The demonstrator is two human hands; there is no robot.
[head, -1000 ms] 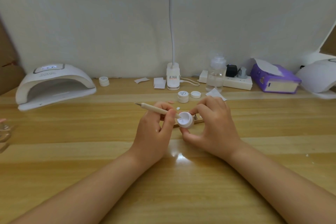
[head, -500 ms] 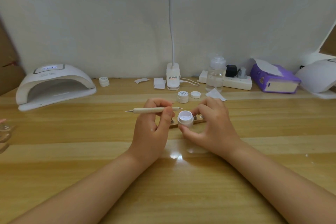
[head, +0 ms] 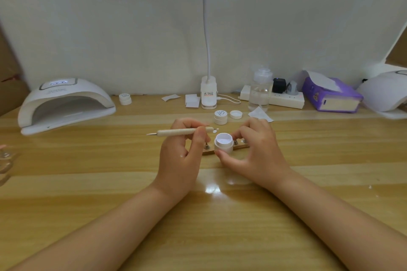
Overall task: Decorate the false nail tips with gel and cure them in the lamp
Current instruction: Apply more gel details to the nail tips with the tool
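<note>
My left hand [head: 184, 156] grips a cream dotting pen [head: 176, 132] held level, its right tip carrying a white blob just above and left of the open white gel jar [head: 223, 143]. The jar rests on the table, and my right hand [head: 257, 152] curls around it, thumb in front and fingers behind. Behind the jar lies a wooden strip [head: 240, 147] with small metal stands for nail tips, mostly hidden by the jar and hands. The white curing lamp [head: 63, 105] sits at the far left, its display lit.
A closed white jar [head: 220, 116] and a loose lid [head: 236, 114] stand behind my hands. Farther back are a desk lamp base [head: 208, 94], a clear bottle [head: 261, 92], a power strip [head: 284, 100], a purple tissue box [head: 330, 97] and another small jar [head: 125, 98].
The pen's tip has lifted out of the jar and the pen has swung from tilted to level. The right hand has set the jar upright on the table.
</note>
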